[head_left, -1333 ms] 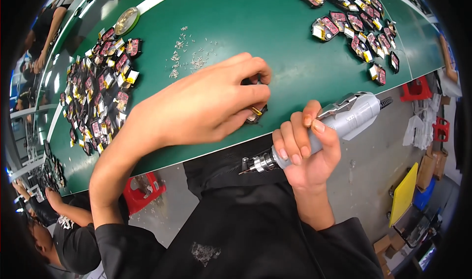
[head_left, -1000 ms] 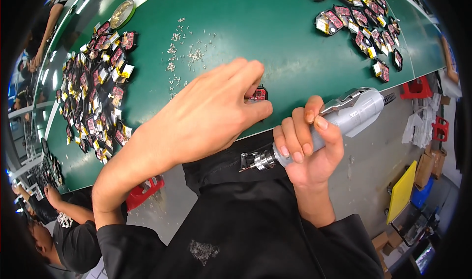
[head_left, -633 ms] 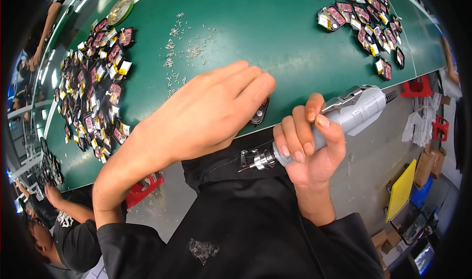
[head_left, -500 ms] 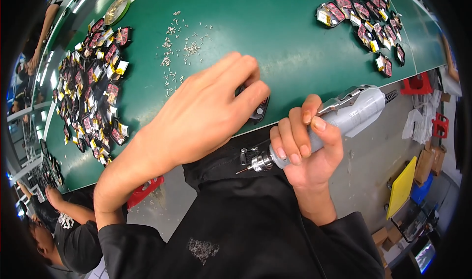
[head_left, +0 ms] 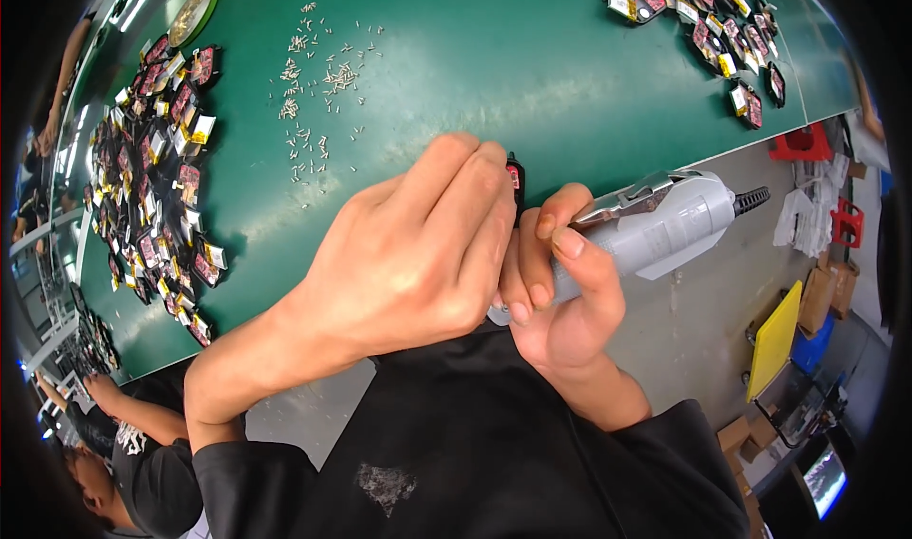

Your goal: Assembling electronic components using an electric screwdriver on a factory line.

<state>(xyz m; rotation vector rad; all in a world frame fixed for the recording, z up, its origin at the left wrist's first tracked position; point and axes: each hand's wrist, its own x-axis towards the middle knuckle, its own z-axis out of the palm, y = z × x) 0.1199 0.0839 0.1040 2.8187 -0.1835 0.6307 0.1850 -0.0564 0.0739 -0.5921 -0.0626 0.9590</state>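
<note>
My left hand (head_left: 418, 240) is closed, its fingertips turned down and out of sight at the table's near edge. Just past those fingers shows a sliver of a small black case with a red circuit board (head_left: 516, 180); the rest is hidden. What the fingertips pinch, if anything, I cannot see. My right hand (head_left: 570, 287) is wrapped round a grey electric screwdriver (head_left: 655, 235), lying slanted with its cable end to the upper right. Its bit end is concealed behind my left hand.
Many small screws (head_left: 337, 75) lie scattered on the green table (head_left: 427, 55). Open black cases with red boards and batteries heap at the left (head_left: 157, 188) and far right (head_left: 731, 40). A round dish (head_left: 192, 15) stands far left. A co-worker (head_left: 142, 444) sits lower left.
My right hand has brought the screwdriver left and slightly up, and its bit has passed behind my left hand. My left hand has shifted slightly; the view has moved a little.
</note>
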